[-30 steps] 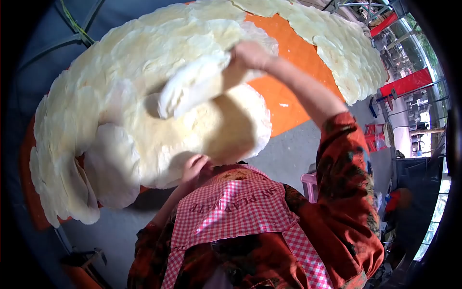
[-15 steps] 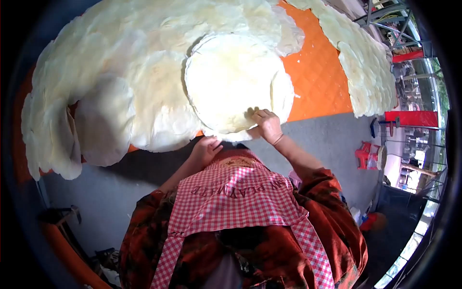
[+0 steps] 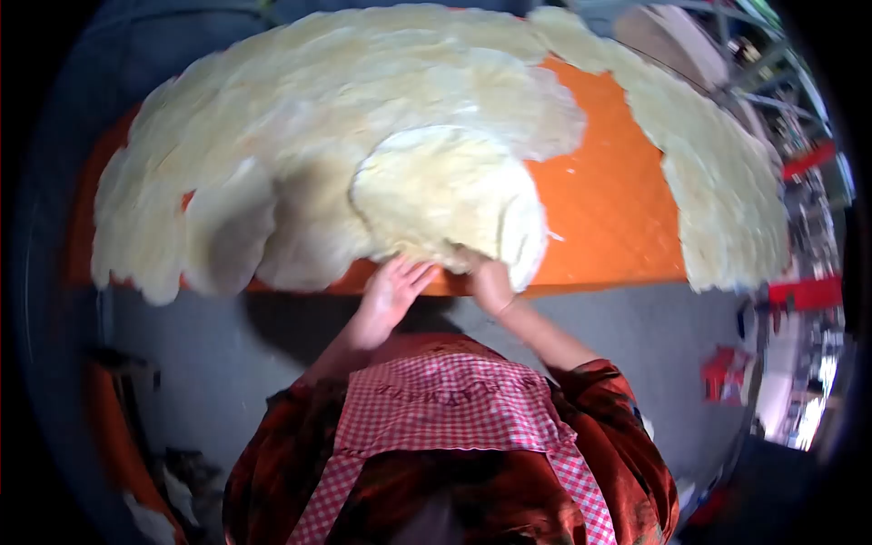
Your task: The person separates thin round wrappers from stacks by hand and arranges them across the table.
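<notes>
A stack of thin, pale round dough sheets [image 3: 436, 186] lies on the table, its near edge close to my body. My right hand [image 3: 490, 283] is at that near edge, fingers bent together over the rim of the top sheet; the fingertips are partly hidden and blurred. Beside it, my left hand [image 3: 392, 292] has its fingers stretched out, palm turned up, the tips touching or just under the same edge. Around the stack, many similar overlapping sheets [image 3: 300, 100] cover the orange cloth [image 3: 609, 191].
Another band of overlapping sheets [image 3: 727, 191] runs down the right side of the table. A red stool [image 3: 724, 372] stands on the grey floor [image 3: 627, 336] at right. An orange-edged surface [image 3: 118, 445] is at lower left.
My view has shifted, so the table appears lower. The right hand has gone from the stack's surface to its near edge, and the left hand has risen to that edge with fingers extended.
</notes>
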The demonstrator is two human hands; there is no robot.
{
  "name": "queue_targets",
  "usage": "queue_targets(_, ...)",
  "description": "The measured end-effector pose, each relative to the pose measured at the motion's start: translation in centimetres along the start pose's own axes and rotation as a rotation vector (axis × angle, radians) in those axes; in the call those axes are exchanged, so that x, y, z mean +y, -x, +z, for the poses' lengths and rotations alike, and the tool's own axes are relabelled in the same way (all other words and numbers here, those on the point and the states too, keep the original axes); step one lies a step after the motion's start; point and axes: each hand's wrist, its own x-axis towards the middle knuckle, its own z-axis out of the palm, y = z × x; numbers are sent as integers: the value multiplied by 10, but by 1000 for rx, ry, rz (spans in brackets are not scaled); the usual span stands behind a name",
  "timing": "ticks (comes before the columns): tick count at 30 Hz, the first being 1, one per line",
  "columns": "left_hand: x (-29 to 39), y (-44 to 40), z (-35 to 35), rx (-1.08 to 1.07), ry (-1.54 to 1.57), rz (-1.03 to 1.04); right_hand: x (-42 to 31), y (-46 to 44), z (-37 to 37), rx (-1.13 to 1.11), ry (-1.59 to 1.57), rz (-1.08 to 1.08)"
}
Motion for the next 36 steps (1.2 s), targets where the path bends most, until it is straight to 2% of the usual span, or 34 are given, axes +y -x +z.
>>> queue_targets(1,1,3,0,-66,47,-13,9,-14,-2,-76,26,79)
queue_targets(3,3,20,3,-123,-94,37,10,-54,-35,-122,-18,84)
queue_targets(4,0,26,-14,-56,-207,96,10,-74,-58,-121,-6,-16)
queue_targets(5,-3,33,-46,70,-121,116,0,-89,-83,-114,8,-114)
queue_targets(7,10,43,-107,300,50,155,-55,-107,-143,-217,113,-180)
queue_targets(9,40,70,-110,553,61,315,-102,-118,-185,-264,352,-169)
queue_targets(10,56,78,-114,530,154,393,-117,-128,-196,-317,306,-161)
queue_targets(11,76,80,-131,344,237,365,-122,-147,-198,-384,310,-135)
queue_targets(13,103,85,-123,337,230,369,-126,-193,-200,-527,365,-59)
queue_targets(15,112,68,-157,371,104,307,-74,-275,-187,-869,367,-741)
queue_targets(17,122,52,-166,383,19,271,-107,-328,-189,-1014,328,-609)
queue_targets(19,124,55,-163,415,-30,234,-156,-351,-215,-766,378,-686)
queue_targets(21,126,58,-164,381,-60,215,-215,-340,-230,-534,368,-385)
queue_targets(24,136,57,-151,368,-44,232,-271,-307,-207,-188,285,-270)
queue_targets(25,139,58,-146,357,-34,234,-267,-303,-191,-69,534,-254)
queue_targets(26,140,60,-143,349,-25,233,-243,-298,-165,-70,430,-373)
queue_targets(28,142,58,-145,282,21,223,-240,-253,-80,-55,518,-402)
queue_targets(29,145,56,-147,225,60,216,-218,-236,-29,16,559,-489)
queue_targets(31,148,55,-151,150,79,220,-204,-199,46,-62,309,-569)
queue_targets(34,155,61,-125,113,25,331,-148,-149,142,-362,302,-476)
queue_targets(35,154,61,-129,100,19,307,-133,-138,162,-458,358,-428)
queue_targets(36,152,59,-134,84,13,285,-142,-137,155,-453,274,-488)
